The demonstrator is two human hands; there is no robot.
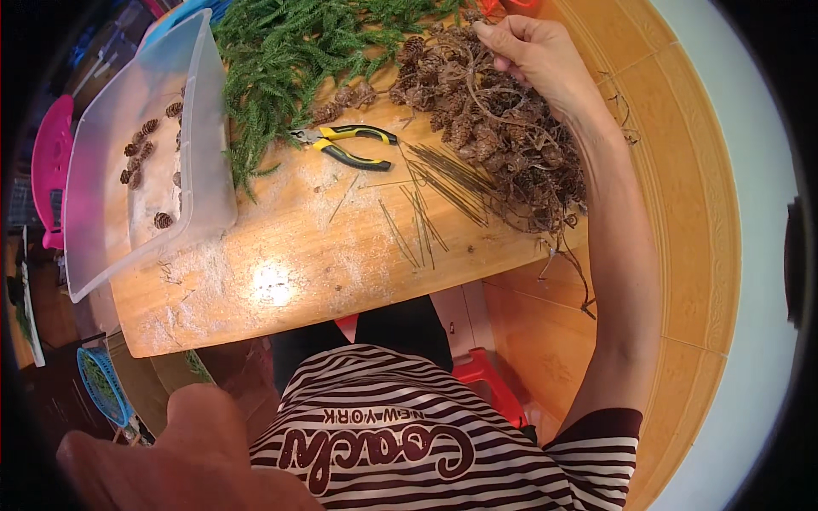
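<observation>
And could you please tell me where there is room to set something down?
The widest open patch of wooden table lies between the translucent plastic bin, pliers, thin stems and near edge, though white dust speckles it. Green sprigs crowd the back; pinecones crowd the right, by the right hand.

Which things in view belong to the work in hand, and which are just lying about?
Likely part of the work:
brown cone pile, right hand at its top
green sprigs
thin rods
yellow-and-black pliers, lying open
clear bin, with some cones

Probably just lying about:
red stool
pink plastic piece
</observation>
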